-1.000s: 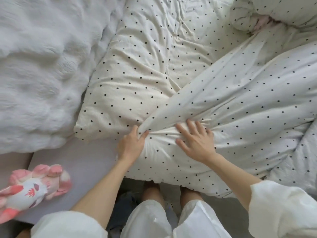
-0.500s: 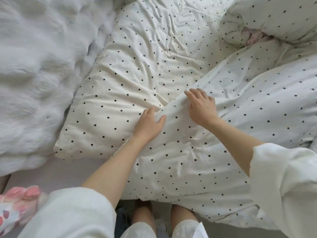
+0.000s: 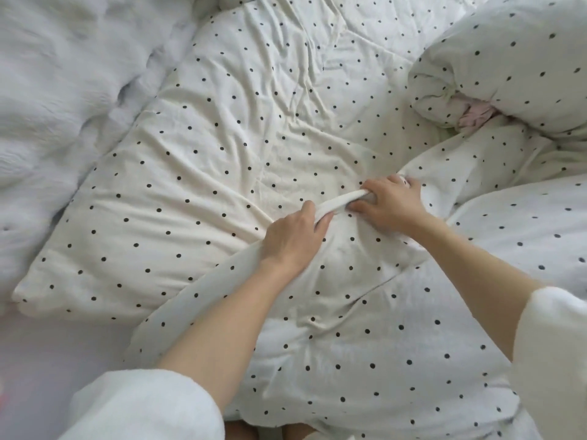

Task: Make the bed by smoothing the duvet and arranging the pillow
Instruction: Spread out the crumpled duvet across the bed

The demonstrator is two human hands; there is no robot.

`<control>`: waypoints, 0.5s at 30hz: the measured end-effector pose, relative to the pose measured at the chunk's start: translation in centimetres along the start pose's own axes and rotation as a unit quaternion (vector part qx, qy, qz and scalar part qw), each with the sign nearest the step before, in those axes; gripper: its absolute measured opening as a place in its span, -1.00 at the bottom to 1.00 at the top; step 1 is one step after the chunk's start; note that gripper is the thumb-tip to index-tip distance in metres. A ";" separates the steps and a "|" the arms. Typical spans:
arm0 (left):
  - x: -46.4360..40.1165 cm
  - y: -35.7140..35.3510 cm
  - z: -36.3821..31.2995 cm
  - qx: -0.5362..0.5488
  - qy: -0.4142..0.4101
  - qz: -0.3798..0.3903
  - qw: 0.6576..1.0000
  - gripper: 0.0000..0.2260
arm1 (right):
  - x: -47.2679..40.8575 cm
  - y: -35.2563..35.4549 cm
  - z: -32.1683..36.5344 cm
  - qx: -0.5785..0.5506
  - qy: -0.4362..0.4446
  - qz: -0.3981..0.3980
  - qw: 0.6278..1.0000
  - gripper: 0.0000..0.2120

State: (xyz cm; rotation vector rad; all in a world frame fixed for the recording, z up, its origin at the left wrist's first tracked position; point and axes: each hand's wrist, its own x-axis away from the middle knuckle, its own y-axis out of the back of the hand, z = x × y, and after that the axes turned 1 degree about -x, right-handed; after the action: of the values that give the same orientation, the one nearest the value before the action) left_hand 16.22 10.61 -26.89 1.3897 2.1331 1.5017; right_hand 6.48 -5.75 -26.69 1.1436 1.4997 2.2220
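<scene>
A white duvet with black dots lies rumpled over the near right of the bed, its edge folded across a dotted cream pillow. My left hand grips the rolled duvet edge with its fingers curled over it. Just to the right, my right hand grips the same edge from the other side. More of the duvet bunches in a heap at the upper right.
A fluffy white blanket covers the left side of the bed. A pink cloth peeks from under the bunched duvet at the right. Bare pale sheet shows at the lower left. My white sleeves frame the bottom.
Both hands have moved further up the bed along the duvet edge and now curl round it. The view has shifted forward; the pink plush toy is out of frame.
</scene>
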 end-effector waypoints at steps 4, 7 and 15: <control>-2.1 5.9 0.2 0.045 0.010 -0.194 0.980 -0.60 | -1.5 4.5 5.7 -0.166 -0.002 -0.253 0.953 -0.74; -3.0 10.7 2.9 0.106 0.099 -0.351 0.925 -0.62 | -4.6 8.9 14.1 -0.182 0.114 -0.361 0.907 -0.72; -2.0 5.6 10.2 -0.025 0.273 -0.101 0.956 -0.58 | -9.6 2.0 15.4 0.086 0.205 -0.062 0.973 -0.56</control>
State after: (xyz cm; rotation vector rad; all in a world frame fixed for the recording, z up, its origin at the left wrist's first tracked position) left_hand 26.73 15.90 -27.77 0.7590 2.4171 2.0059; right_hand 24.25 -1.52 -26.82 0.6275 1.8949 2.3772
